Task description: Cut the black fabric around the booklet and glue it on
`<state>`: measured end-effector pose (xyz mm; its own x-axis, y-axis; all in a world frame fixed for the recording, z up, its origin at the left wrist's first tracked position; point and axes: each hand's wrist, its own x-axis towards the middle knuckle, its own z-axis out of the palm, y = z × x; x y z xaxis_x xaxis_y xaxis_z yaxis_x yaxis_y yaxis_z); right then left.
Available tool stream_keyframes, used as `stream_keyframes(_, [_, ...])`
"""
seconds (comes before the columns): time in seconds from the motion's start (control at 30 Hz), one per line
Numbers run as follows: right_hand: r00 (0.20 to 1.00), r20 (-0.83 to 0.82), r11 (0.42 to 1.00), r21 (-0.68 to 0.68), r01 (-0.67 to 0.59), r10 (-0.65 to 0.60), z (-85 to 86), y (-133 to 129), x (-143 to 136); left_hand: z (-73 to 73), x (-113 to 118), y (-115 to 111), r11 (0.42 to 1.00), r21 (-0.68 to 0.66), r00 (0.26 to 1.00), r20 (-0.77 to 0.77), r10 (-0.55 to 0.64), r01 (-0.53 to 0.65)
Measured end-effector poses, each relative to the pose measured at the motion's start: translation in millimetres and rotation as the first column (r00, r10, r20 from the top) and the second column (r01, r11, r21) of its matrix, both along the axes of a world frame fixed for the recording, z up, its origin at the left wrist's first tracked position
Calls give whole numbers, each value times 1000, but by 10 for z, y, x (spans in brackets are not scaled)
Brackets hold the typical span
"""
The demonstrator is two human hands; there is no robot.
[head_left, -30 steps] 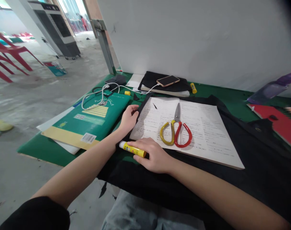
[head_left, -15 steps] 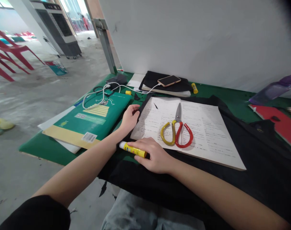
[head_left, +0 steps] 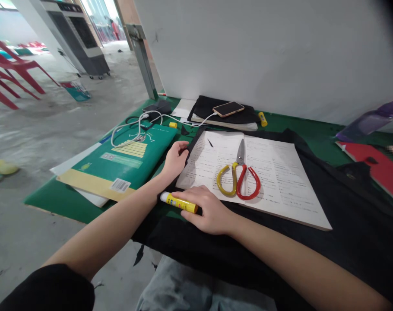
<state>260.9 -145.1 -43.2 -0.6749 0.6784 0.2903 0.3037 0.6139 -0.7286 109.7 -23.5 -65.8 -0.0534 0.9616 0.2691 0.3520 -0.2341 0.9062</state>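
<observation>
My right hand (head_left: 206, 209) is closed around a yellow glue stick (head_left: 181, 203), its whitish end pointing left by my left wrist. My left hand (head_left: 175, 160) lies at the left edge of an open book (head_left: 283, 177), touching the black cloth (head_left: 352, 233) there. Its thumb and forefinger show apart, with nothing visible between them; the other fingers are partly hidden. The book lies spread on the cloth. On its pages rest scissors (head_left: 239, 170) with one yellow and one red handle, blades pointing away, and a small black scrap (head_left: 210, 143).
Left of my hand lies a green book (head_left: 118, 168) with a white cable (head_left: 140, 125) over it. Behind are a phone (head_left: 229, 109) on a black-covered stack, and a yellow cap (head_left: 173, 125). A purple bottle (head_left: 368, 121) and a red folder (head_left: 374, 168) are at the right of the green table (head_left: 70, 205).
</observation>
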Motion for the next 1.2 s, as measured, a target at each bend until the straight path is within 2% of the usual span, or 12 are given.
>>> stream_keyframes(0.37, [1000, 1, 999, -37, 3, -3, 40, -12, 4, 6, 6, -12, 1000, 6, 1000, -2, -7, 7])
stream_keyframes(0.63, [1000, -16, 998, -64, 3, -4, 47, -8, 12, 66, 20, -32, 999, -31, 1000, -17, 8, -8])
stream_keyframes(1.03, [998, -66, 984, -180, 9, -21, 92, -47, 23, 22, -2, 19, 999, -50, 1000, -3, 12, -13])
stream_keyframes(1.2, [995, -94, 978, -206, 14, -34, 78, -49, 20, 56, 34, -16, 997, -73, 1000, 8, 17, -16])
